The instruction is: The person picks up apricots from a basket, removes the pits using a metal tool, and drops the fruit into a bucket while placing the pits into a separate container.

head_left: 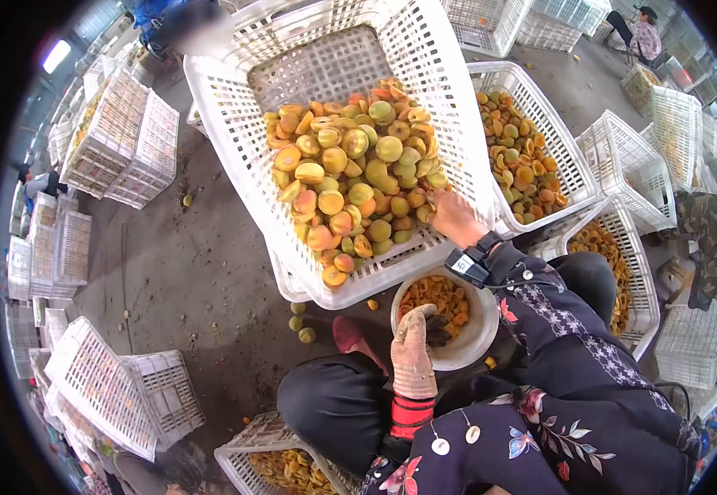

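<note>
White crate (325, 62), one, bears piled fruit (358, 173); one right hand (455, 216) curls at its near right, one gloved left hand (414, 346) over one bowl (484, 312), both holds unclear; three green fruits (306, 335) lie left.

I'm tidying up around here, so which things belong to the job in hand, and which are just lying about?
Seemingly in use:
- large crate of fruit, right hand reaching in
- white tub of fruit pieces, gloved left hand at it

Seemingly lying about:
- green fruits on the floor
- stray orange piece by the tub
</note>
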The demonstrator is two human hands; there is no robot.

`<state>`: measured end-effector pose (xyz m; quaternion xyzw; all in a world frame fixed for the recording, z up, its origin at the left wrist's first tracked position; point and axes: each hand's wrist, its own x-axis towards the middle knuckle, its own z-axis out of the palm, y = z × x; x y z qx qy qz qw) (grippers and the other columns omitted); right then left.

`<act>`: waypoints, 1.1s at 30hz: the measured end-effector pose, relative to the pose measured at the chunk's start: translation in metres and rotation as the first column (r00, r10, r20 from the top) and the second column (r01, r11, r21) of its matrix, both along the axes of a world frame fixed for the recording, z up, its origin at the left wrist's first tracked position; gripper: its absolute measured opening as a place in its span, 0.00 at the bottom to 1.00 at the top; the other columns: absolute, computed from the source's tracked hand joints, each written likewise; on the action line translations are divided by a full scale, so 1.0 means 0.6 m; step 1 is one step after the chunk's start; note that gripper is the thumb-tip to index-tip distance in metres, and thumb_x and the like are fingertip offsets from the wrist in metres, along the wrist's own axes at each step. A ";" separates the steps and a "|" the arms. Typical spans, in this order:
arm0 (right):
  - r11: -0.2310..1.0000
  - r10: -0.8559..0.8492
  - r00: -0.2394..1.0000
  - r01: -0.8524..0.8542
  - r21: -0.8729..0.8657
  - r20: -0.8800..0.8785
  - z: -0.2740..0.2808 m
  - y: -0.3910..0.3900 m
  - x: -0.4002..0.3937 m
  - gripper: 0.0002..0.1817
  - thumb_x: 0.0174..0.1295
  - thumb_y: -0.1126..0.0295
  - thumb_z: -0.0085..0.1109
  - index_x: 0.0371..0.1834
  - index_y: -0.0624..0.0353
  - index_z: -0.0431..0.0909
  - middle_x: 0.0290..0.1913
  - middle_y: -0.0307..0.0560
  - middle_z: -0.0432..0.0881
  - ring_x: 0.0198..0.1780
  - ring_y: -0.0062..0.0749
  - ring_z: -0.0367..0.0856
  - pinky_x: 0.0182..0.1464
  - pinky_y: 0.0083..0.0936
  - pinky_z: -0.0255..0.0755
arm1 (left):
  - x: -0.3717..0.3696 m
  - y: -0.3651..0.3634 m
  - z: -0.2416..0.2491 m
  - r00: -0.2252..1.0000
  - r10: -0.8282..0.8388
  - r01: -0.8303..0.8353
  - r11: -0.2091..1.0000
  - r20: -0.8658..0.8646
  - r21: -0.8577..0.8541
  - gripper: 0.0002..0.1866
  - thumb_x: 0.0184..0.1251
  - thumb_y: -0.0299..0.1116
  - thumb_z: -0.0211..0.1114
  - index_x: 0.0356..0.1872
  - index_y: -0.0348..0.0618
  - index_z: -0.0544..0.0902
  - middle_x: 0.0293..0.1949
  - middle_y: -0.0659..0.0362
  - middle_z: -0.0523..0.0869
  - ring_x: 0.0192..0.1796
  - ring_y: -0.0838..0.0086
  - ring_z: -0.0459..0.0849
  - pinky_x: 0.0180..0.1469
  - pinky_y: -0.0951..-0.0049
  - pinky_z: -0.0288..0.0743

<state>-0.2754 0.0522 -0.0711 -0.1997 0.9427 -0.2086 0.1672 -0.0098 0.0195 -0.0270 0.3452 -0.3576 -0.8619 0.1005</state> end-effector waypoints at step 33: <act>0.841 0.504 0.851 -0.523 -0.137 -0.150 0.236 0.152 0.321 0.15 0.65 0.60 0.58 0.39 0.61 0.69 0.27 0.57 0.82 0.31 0.53 0.83 0.32 0.45 0.75 | 0.016 -0.009 0.055 0.981 0.133 -0.128 0.991 -0.139 0.041 0.30 0.74 0.60 0.52 0.55 0.41 0.78 0.40 0.61 0.83 0.38 0.78 0.82 0.31 0.79 0.76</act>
